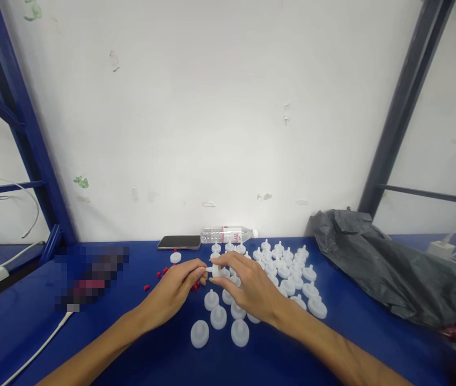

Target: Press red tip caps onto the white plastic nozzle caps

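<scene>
My right hand (252, 284) pinched white cap (217, 270), centre; left hand (177, 287) its spout. One red-tipped cap (175, 258) looked done, ten o'clock. Bare caps (317, 307) remained, twelve to six; loose red tips (146, 287), eight-nine.

White nozzle cap (217, 269), one, held between left hand (180, 280) and right hand (251, 280); similar caps (288, 287), many, on blue counter (151, 354); small red pieces (146, 287), loose; plastic bottle (232, 234), lying.

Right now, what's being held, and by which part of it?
A white spouted cap: right hand grips its wide base, left hand at its spout.
</scene>
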### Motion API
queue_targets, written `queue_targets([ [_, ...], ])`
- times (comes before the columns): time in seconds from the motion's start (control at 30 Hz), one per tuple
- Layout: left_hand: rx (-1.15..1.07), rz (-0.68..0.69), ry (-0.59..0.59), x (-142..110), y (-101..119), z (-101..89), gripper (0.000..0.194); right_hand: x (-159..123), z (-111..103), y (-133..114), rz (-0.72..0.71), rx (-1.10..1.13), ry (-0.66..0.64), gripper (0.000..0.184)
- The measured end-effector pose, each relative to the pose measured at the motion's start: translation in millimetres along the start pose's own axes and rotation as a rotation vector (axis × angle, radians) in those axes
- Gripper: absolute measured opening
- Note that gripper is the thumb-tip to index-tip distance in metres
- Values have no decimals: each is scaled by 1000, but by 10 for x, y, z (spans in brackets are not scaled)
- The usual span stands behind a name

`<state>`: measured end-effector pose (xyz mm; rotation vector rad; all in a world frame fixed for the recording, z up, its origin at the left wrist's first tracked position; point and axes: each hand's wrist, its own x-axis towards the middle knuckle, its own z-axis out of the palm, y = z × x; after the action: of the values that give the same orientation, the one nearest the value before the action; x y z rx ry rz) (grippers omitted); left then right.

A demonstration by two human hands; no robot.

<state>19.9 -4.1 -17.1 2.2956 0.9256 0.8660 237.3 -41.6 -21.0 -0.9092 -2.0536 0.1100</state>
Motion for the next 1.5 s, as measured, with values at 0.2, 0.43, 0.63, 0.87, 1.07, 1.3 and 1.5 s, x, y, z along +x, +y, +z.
queue_targets([
  [0.2, 41, 15, 43, -34, 21, 64, 43, 5, 19, -6, -57, 80, 35, 23],
  [0.43, 2, -8, 43, -79, 24, 87, 45, -5, 44, -10, -105, 134, 52, 24],
  [0.63, -38, -17, -7, -83, -47, 148, 43, -36, 89, 18, -202, 57, 101, 25],
  [0.87, 158, 43, 11, -36, 46, 23, 43, 30, -15, -19, -255, -132, 62, 30],
  [1.07, 543, -38, 132, 55, -106, -346, 38, 56, -131, 38, -164, -427, -57, 30],
  [1.3, 901, -379, 92, 133, -510, -806, 43, 48, -151, 190, -57, -466, -195, 27],
  [1.5, 982, -484, -26, 115, -724, -839, 45, 56, -165, 96, -115, -423, -274, 20],
])
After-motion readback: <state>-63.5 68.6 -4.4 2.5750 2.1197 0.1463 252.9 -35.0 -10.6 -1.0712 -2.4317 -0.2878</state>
